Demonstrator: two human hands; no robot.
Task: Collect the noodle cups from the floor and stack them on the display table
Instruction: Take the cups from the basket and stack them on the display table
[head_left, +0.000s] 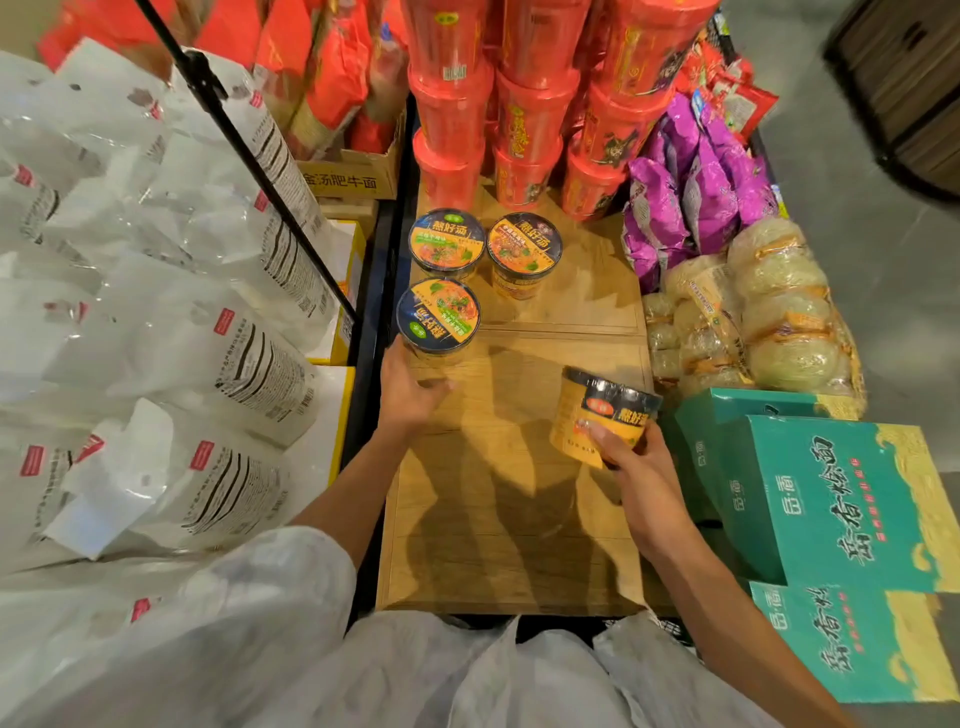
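Three dark-lidded yellow noodle cups stand upright on the wooden display table (519, 519): one at the back left (447, 241), one at the back right (524, 247), one nearer to me (438, 314). My left hand (410, 389) hovers just in front of the nearer cup with its fingers apart, touching or almost touching its base. My right hand (631, 452) grips a fourth noodle cup (597, 415), tilted on its side above the table's right part.
Stacked red noodle tubs (524, 119) fill the back of the table. Purple packets (691, 192) and bagged noodle bundles (753, 306) lie to the right, green boxes (831, 499) nearer. White bags (156, 312) and a black pole (249, 156) stand on the left.
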